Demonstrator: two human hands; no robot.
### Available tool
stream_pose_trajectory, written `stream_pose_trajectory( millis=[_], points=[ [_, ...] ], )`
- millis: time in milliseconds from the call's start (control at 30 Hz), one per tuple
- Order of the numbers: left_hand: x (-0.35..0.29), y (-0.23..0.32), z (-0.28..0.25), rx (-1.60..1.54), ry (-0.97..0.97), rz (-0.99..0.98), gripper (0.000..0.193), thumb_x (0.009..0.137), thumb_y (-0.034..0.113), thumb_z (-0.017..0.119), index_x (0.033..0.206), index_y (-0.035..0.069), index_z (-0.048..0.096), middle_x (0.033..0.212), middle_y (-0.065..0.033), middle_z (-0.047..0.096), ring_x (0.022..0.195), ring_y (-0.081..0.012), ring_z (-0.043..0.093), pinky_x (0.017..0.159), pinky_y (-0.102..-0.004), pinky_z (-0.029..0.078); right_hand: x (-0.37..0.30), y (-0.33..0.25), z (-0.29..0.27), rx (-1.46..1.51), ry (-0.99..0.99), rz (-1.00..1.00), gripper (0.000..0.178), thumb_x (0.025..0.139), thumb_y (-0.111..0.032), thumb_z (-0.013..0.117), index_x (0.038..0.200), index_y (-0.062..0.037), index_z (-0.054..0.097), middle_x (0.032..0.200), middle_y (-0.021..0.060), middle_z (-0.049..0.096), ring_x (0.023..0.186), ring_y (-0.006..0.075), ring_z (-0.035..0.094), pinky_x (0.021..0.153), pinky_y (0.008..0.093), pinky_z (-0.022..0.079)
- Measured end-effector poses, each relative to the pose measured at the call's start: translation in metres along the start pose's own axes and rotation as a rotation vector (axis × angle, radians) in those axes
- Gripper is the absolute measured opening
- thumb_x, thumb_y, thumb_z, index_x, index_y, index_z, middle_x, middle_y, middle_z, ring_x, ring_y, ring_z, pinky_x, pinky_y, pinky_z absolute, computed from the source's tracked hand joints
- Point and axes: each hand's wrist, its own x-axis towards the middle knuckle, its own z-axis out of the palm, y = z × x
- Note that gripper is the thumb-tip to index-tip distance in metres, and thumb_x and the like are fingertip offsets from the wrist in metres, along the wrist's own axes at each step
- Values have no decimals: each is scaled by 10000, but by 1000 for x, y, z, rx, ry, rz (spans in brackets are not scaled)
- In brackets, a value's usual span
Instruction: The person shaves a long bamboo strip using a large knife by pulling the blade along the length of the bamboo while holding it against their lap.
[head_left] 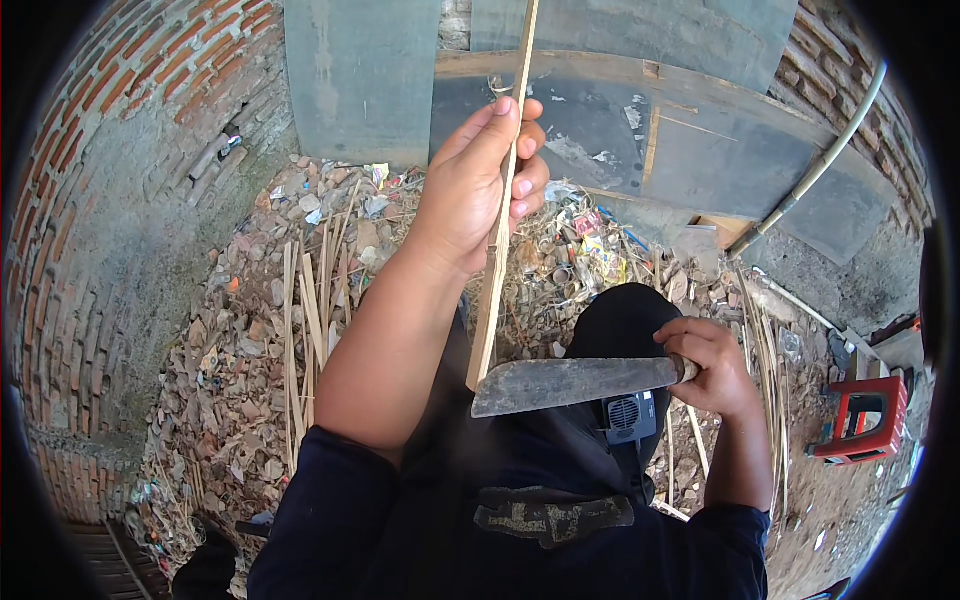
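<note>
My left hand (490, 175) is closed around a long, narrow wooden strip (492, 300), perhaps split bamboo, raised in front of my chest. The strip runs from the top edge of the view down to a blunt lower end. In my right hand (706, 362) is the handle of a machete (575, 386) with a broad, dark, worn blade. Its blade lies nearly level, pointing left, and its tip is at the strip's lower end; whether they touch I cannot tell. My right fingers wrap the handle and hide most of it.
Pale split strips (312, 320) lie on the rubble at left, and more strips (765, 370) at right. A red stool (862, 420) stands far right. Brick walls (130, 200) and grey boards (360, 80) enclose the space. A pole (820, 165) leans at the back right.
</note>
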Motion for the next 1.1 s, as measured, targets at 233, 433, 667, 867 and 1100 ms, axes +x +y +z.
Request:
stream_pose_trajectory(
  millis=[233, 433, 667, 867, 1100],
  points=[
    [1, 1, -7, 12, -39, 47, 312, 1060, 335, 524, 1166, 43, 550, 847, -10, 492, 587, -81, 450, 473, -223, 379, -11, -2, -7, -159, 96, 6, 331, 527, -111, 750, 836, -58, 645, 1014, 73, 706, 818, 301, 673, 693, 402, 522],
    [1, 5, -2, 37, -20, 66, 326, 1061, 343, 521, 1181, 40, 533, 851, -7, 482, 583, -75, 434, 469, -218, 375, -15, -7, -11, -265, 172, -12, 305, 548, -87, 764, 824, -63, 639, 1010, 69, 705, 778, 290, 664, 669, 396, 510],
    [5, 1, -1, 41, 6, 46, 328, 1062, 345, 516, 1180, 39, 528, 858, -7, 489, 586, -73, 439, 465, -210, 368, -15, -20, -13, -304, 167, -36, 256, 597, -74, 786, 789, -72, 617, 1001, 55, 703, 733, 267, 647, 646, 393, 502],
    [3, -2, 7, 4, 49, 37, 286, 1065, 281, 517, 1180, 21, 550, 833, -3, 483, 586, -71, 420, 456, -198, 353, -9, -21, -10, -281, 167, -76, 257, 602, -90, 797, 794, -83, 626, 1014, 45, 706, 719, 257, 639, 626, 387, 493],
    [1, -4, 7, 13, 36, 20, 288, 1066, 289, 515, 1188, 30, 548, 835, 3, 487, 591, -66, 423, 460, -192, 359, 1, -23, -2, -254, 164, -113, 254, 611, -107, 806, 800, -92, 637, 1015, 37, 708, 693, 252, 635, 608, 378, 487]
  ],
)
